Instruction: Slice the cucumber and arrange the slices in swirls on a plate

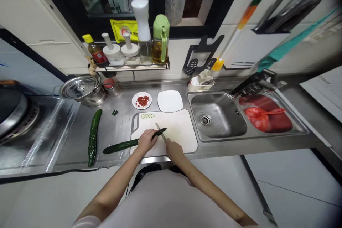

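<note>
My left hand is closed over a long dark green cucumber that lies slantwise across the white cutting board. My right hand grips a kitchen knife, its handle hidden in my fingers. The blade crosses the cucumber near its right tip, just right of my left hand; whether it has cut in, I cannot tell. Several thin cucumber slices lie in a row at the board's top left. Behind the board stand an empty white square plate and a small plate with chopped red pieces.
Another cucumber lies on the steel counter at left, with small green end pieces nearby. A lidded pot stands behind it. The sink is right of the board, with a red plastic bag beyond. A seasoning rack hangs behind.
</note>
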A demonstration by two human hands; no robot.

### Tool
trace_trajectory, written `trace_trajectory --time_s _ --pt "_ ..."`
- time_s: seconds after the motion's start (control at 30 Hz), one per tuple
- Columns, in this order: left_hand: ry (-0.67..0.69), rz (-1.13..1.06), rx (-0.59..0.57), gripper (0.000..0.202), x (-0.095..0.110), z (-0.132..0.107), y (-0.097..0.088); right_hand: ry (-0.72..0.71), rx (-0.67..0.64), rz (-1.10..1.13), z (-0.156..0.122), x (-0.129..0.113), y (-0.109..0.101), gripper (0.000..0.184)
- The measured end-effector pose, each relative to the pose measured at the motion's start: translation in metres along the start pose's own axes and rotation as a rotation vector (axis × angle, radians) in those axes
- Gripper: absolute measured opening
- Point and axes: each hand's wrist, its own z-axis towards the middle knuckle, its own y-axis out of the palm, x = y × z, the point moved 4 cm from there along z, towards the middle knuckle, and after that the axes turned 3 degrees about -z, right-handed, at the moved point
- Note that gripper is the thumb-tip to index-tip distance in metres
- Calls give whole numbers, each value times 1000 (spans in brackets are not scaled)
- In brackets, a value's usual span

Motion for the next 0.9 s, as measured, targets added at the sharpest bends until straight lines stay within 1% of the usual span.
trace_trajectory --time_s 0.17,0.3,0.47,0.63,0.73,0.83,0.9 --pt "-23 23 -26 23 3 1 -2 -1 21 -26 -5 3 -5 29" --pt "-61 39 -28 24 5 2 -3 -21 88 -22 -11 10 -9 27" --pt "-121 51 -8 28 10 6 -3 39 160 25 -13 33 -19 27" --pt "-151 60 -17 32 19 15 4 112 201 67 -12 57 -24 27" --pt "-173 72 -47 33 25 23 10 131 225 98 -11 66 -22 28" --pt "-194 96 -100 35 31 31 15 133 234 102 -8 73 -19 29" --pt "-206 111 -120 31 33 36 17 122 242 101 -5 77 -16 31"
